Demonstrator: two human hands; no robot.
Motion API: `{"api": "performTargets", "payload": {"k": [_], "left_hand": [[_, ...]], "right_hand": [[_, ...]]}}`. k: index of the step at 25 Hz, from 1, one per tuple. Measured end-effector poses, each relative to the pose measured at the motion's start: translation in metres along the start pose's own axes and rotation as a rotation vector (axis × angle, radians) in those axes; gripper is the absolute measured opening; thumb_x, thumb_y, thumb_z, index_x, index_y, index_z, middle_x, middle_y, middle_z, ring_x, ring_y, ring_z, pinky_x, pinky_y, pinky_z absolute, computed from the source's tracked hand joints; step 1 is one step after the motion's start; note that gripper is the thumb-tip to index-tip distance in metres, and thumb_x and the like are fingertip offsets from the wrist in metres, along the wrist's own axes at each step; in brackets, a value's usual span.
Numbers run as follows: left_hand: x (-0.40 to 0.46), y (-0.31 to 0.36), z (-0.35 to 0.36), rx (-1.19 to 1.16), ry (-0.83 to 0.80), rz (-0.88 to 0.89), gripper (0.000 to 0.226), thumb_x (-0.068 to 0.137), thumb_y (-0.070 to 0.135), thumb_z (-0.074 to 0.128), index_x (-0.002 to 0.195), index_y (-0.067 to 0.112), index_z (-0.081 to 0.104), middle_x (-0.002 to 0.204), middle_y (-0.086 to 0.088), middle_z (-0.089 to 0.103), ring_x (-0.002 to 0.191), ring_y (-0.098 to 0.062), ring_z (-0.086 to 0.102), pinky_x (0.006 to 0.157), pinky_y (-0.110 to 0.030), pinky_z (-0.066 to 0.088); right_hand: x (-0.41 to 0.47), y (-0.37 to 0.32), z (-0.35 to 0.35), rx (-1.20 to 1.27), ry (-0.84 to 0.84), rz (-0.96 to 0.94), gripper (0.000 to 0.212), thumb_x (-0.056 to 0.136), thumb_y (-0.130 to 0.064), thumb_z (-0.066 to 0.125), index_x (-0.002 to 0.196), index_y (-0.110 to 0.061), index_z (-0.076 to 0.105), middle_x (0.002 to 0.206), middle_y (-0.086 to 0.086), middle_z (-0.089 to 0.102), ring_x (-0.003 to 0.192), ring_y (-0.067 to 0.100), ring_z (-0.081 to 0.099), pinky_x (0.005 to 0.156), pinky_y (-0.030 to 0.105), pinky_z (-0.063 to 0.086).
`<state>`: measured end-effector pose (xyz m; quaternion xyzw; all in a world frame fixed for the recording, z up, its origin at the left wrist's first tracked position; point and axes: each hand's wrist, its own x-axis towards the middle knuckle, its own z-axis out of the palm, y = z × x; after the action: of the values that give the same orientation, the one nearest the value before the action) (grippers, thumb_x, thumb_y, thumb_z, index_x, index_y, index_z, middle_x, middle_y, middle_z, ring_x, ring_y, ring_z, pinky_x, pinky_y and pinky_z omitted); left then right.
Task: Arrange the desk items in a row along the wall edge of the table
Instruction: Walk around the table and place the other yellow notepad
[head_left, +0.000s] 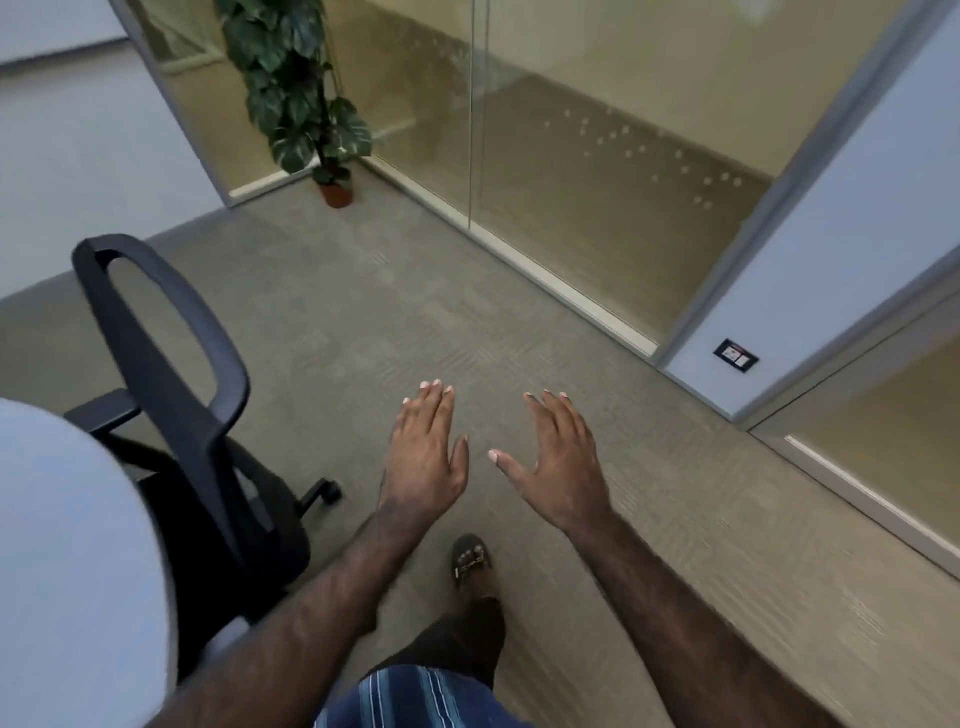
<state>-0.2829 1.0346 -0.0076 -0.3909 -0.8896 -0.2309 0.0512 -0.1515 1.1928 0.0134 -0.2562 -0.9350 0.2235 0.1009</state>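
Holding my left hand (426, 457) and right hand (563, 467) flat, released and empty over carpet, I see no desk items, only a pale counter (67, 561) corner nearest my left hand.

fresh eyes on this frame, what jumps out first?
Two bare, empty hands spread open over the carpet at centre: left hand, right hand. A black office chair stands at left beside a rounded white table edge, and a potted plant sits in the far corner by the glass wall. No desk items show.
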Motion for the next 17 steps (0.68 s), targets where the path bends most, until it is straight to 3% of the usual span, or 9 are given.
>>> {"api": "performTargets", "payload": {"k": [3, 10, 17], "left_hand": [[0.065, 0.001, 0.023, -0.010, -0.034, -0.029, 0.063, 0.094, 0.030, 0.058, 0.149, 0.001, 0.042, 0.158, -0.017, 0.040, 0.151, -0.031, 0.030, 0.123, -0.051, 0.026], [0.206, 0.006, 0.031, -0.037, -0.017, -0.034, 0.063, 0.097, 0.032, 0.056, 0.150, 0.002, 0.040, 0.161, -0.016, 0.036, 0.153, -0.029, 0.025, 0.125, -0.049, 0.023], [0.334, -0.042, 0.051, 0.054, 0.002, -0.067, 0.078, 0.101, 0.054, 0.040, 0.159, 0.006, 0.019, 0.169, -0.012, 0.013, 0.158, -0.023, 0.002, 0.128, -0.046, 0.012]], "right_hand": [[0.065, 0.022, -0.011, -0.028, 0.009, 0.044, 0.094, 0.089, -0.072, 0.061, 0.162, -0.021, 0.033, 0.169, 0.007, 0.030, 0.160, 0.026, 0.015, 0.128, 0.050, 0.022], [0.210, 0.039, -0.036, -0.057, 0.023, 0.028, 0.095, 0.089, -0.079, 0.052, 0.164, -0.026, 0.027, 0.171, 0.003, 0.026, 0.161, 0.022, 0.009, 0.129, 0.049, 0.018], [0.362, 0.040, -0.017, -0.029, 0.035, -0.059, 0.096, 0.088, -0.081, 0.049, 0.164, -0.027, 0.024, 0.172, 0.002, 0.023, 0.161, 0.021, 0.006, 0.129, 0.050, 0.016]]}}
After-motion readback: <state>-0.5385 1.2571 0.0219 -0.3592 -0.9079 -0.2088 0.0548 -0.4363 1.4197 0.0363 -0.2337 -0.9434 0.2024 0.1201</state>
